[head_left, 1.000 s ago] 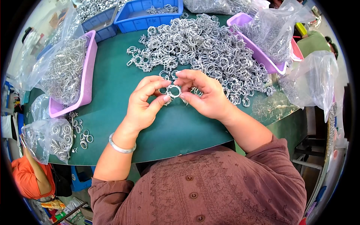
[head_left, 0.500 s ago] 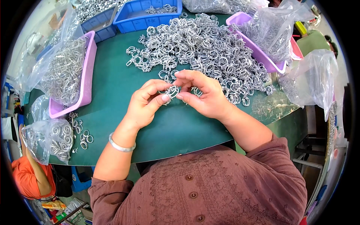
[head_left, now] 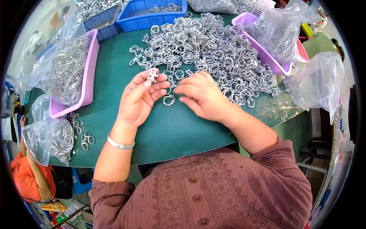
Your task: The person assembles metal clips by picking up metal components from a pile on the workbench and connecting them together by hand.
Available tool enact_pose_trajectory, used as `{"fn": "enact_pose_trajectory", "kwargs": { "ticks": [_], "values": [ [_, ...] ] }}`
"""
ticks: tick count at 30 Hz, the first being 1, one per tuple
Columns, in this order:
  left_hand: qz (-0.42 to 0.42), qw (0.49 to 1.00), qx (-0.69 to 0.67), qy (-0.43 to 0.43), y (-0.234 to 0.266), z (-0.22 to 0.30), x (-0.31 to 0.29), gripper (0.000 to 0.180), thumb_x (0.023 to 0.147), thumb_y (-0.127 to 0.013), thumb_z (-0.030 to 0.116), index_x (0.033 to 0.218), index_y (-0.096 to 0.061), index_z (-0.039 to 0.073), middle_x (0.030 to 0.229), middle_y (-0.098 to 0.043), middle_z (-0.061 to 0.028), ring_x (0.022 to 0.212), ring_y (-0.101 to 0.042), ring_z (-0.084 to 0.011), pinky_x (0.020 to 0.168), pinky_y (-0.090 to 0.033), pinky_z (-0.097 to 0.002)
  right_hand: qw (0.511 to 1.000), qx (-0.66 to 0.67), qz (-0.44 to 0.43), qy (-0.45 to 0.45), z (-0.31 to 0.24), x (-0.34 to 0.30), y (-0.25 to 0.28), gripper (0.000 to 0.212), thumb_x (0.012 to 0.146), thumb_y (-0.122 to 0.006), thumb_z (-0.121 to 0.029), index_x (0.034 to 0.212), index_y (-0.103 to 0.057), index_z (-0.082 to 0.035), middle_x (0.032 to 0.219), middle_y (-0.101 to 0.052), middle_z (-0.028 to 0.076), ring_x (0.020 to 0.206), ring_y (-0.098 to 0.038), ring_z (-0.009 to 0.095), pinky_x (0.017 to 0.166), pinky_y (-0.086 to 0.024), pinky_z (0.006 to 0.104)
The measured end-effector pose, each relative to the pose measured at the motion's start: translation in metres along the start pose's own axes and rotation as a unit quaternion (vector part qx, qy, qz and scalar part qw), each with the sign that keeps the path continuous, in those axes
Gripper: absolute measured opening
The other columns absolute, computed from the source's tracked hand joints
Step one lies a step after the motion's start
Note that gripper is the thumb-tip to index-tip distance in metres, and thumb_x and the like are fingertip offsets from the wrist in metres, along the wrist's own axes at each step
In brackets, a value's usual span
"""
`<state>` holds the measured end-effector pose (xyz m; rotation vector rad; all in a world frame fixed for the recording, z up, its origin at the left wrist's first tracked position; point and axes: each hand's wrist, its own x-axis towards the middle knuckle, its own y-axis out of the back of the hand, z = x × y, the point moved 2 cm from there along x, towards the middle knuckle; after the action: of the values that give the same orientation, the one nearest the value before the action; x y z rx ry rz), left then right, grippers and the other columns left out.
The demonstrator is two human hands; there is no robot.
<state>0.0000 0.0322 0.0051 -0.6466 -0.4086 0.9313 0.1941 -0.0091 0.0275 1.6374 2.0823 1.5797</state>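
Observation:
Between the thumb and forefinger of my left hand (head_left: 137, 97) is a small silver metal ring (head_left: 152, 75) with a shaped top. That palm is turned up, its other fingers loosely bent. Near the front edge of the heap, my right hand (head_left: 204, 95) hovers palm down, with a gap between thumb and curled fingers and nothing visible in it. A large heap of silver metal rings (head_left: 206, 45) spreads over the green table (head_left: 167, 131). One loose ring (head_left: 169, 100) lies between my hands, with a few more behind it.
A purple basket (head_left: 90, 72) of bagged metal pieces stands left; another purple basket (head_left: 263, 55) stands right. Blue bins (head_left: 148, 19) line the back. A clear bag (head_left: 61, 141) of spiral pieces and several loose rings (head_left: 87, 139) lie front left. A person in orange (head_left: 28, 175) is beyond.
My hands have come apart. The left moved left and up with the ring, its palm turning upward; the right let go and stays near the heap.

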Motion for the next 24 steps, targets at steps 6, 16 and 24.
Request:
{"fn": "enact_pose_trajectory", "kwargs": {
  "ticks": [6, 16, 24],
  "values": [
    [0.025, 0.997, -0.068, -0.002, 0.004, 0.005, -0.001, 0.039, 0.082, -0.044, 0.003, 0.121, -0.046, -0.002, 0.11, -0.056, -0.0149, 0.095, -0.058, -0.0233, 0.079, -0.051, -0.0316, 0.981, -0.151, -0.104, 0.06, -0.011, -0.003, -0.015, 0.023, 0.07, -0.062, -0.011, 0.092, -0.064, -0.014, 0.085, -0.054, 0.002, 0.086, -0.05, 0.021, 0.088, -0.033, 0.0403],
    [0.099, 0.971, 0.213, 0.048, -0.01, 0.001, -0.004, 0.022, 0.084, -0.055, 0.008, 0.105, -0.058, 0.001, 0.084, -0.06, -0.0043, 0.068, -0.052, -0.0073, 0.053, -0.041, -0.0197, 0.991, 0.11, -0.045, -0.055, 0.0, 0.001, -0.003, 0.015, 0.07, -0.07, -0.014, 0.082, -0.061, -0.011, 0.08, -0.06, 0.001, 0.079, -0.054, 0.02, 0.085, -0.035, 0.0376],
    [0.029, 0.959, 0.283, -0.003, -0.025, -0.01, -0.008, 0.03, 0.08, -0.064, 0.004, 0.109, -0.058, 0.004, 0.087, -0.058, -0.0003, 0.069, -0.05, -0.0056, 0.061, -0.043, -0.0195, 0.821, 0.517, -0.012, -0.241, 0.004, -0.005, -0.005, 0.018, 0.087, -0.058, -0.015, 0.099, -0.056, -0.002, 0.089, -0.061, 0.002, 0.083, -0.056, 0.008, 0.067, -0.043, 0.021]
  ]
}}
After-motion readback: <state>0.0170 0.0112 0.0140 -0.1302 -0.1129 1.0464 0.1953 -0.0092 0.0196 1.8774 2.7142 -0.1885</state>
